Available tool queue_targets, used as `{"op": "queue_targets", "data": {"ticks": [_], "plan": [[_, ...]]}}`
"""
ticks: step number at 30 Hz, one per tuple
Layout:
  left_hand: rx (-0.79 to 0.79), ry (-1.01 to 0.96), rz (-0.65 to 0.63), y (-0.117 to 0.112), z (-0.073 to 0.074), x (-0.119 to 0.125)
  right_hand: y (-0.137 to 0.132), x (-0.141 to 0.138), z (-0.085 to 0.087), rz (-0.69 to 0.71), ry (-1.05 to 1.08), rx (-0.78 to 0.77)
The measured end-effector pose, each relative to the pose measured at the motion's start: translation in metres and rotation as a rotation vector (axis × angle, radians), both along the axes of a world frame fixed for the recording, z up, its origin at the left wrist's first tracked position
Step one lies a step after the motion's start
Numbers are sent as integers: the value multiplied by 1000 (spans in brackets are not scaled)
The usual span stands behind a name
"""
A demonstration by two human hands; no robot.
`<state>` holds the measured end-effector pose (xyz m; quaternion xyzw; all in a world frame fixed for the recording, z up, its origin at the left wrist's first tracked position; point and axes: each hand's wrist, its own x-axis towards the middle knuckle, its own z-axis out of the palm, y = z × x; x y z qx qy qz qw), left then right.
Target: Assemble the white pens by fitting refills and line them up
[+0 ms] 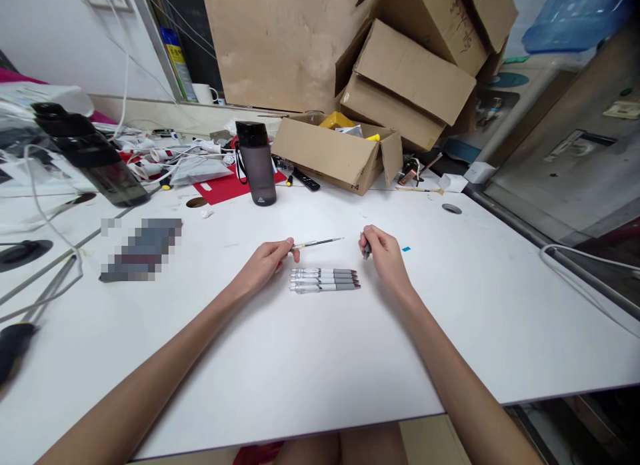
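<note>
My left hand (267, 262) pinches the end of a thin pen refill (320, 242) that points right, just above the white table (310, 358). My right hand (383, 252) is closed around a small dark grey pen part (367, 250), a short way right of the refill's tip. Between my hands, nearer to me, three grey and clear pens (325, 280) lie side by side on the table, tips to the right.
A dark water bottle (257, 163) stands behind the hands. An open cardboard box (340, 155) and stacked boxes (415, 72) fill the back. Cables, a second dark bottle (93, 155) and clutter lie at the left. A white cable (575, 272) runs at the right edge.
</note>
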<state>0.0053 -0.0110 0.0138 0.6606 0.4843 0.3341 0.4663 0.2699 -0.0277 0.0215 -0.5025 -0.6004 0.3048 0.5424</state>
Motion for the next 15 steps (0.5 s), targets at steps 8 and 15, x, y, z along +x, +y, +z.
{"op": "queue_targets", "data": {"ticks": [8, 15], "plan": [[-25, 5, -49, -2, 1, 1, -4, -8, -1, 139, -86, -103], [-32, 12, -51, -3, 2, 3, -4, -7, 0, 156, -63, -126]]}}
